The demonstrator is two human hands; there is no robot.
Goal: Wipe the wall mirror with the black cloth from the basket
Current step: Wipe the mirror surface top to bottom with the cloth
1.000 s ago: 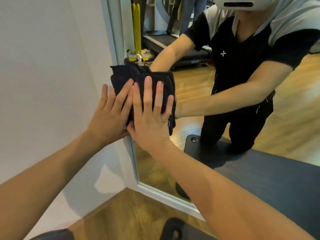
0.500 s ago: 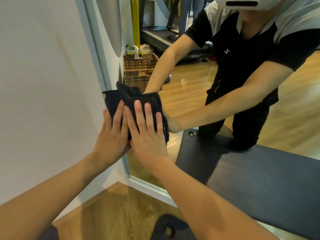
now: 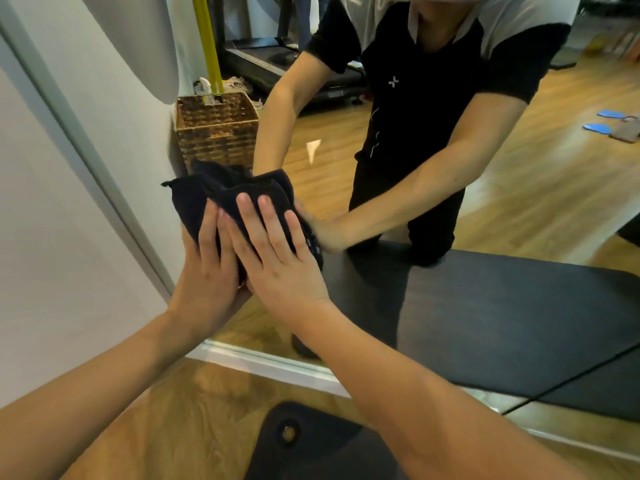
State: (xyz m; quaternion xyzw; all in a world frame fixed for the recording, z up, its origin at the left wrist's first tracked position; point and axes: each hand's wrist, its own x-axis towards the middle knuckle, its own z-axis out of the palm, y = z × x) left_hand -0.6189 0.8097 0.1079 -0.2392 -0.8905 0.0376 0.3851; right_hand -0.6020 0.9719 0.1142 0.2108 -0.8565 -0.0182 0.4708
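Wood floor runs up to the wall mirror and its pale frame. A dark mat lies below. Reflected in the glass stands a wicker basket. Both arms reach forward; the right hand and left hand, fingers straight and close together, press the bunched black cloth flat on the lower glass.

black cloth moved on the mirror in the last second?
Yes. The black cloth has slid right, off the mirror's left frame edge onto the glass.
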